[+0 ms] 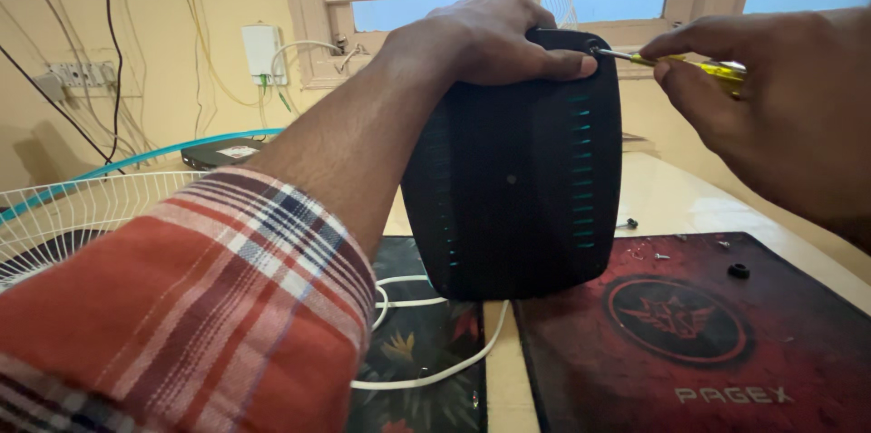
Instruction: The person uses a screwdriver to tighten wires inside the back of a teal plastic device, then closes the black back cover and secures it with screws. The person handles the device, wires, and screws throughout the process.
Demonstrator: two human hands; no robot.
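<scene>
The bench [671, 201], pale and glossy, carries two dark mats side by side, and the black housing [522, 170] stands upright on its lower edge at the seam between them, so its footing looks narrow; if the pressure from the tool pushes sideways, it could rock or skid off the mats. To the left, a white wire fan guard [82, 206] lies close to the sleeve, and a sudden jerk of the elbow could knock it. The left hand [494, 38] is closed over the top rim of the housing, thumb laid along the upper edge and nearly touching the tool's tip, so a slip of the blade would drive it straight into that thumb. The right hand [771, 115] is closed around the yellow-handled screwdriver [676, 61], its shaft meeting the housing at the upper right corner at a shallow slant; at that angle the tip may cam out and chew the screw head. A white cable [435, 369] loops under the housing's base and could snag or tip it if dragged. Smallest of all, loose screws [658, 256] and a little black ring [738, 270] lie scattered on the red mat [689, 342], near the bench edge, where a nudge could roll them away.
</scene>
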